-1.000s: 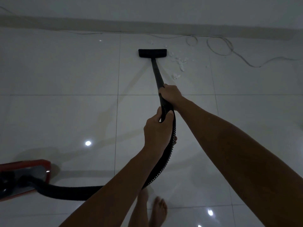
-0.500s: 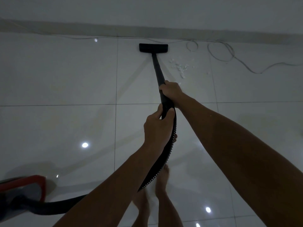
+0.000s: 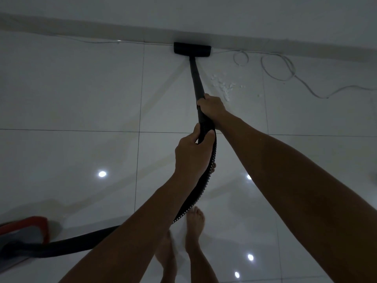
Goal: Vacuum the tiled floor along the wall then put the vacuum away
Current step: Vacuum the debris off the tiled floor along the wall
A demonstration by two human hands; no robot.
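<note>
Right now both hands are on the vacuum. The right hand (image 3: 212,106) is wrapped tight around the black wand (image 3: 196,78), near the middle of the frame. The left hand (image 3: 192,154) sits just below it, and its grip is curled around the spot where the wand meets the bendy hose (image 3: 200,190). The flat floor head (image 3: 192,49) is at the top of the frame, pushed up against the bottom of the wall (image 3: 224,15).

Some white crumbs (image 3: 223,85) lie on the tiled floor (image 3: 71,94) just to the right of the wand. A thin white cord (image 3: 285,68) loops along the wall at the upper right. The red vacuum body (image 3: 26,231) sits at the lower left, joined by the hose.

The wand looks stiff and light, so holding it in the middle should steer it well. The hose is soft and floppy, so it will probably drag behind. The shiny floor looks slippery, so the head should slide easily. The loose cord could get sucked in.
</note>
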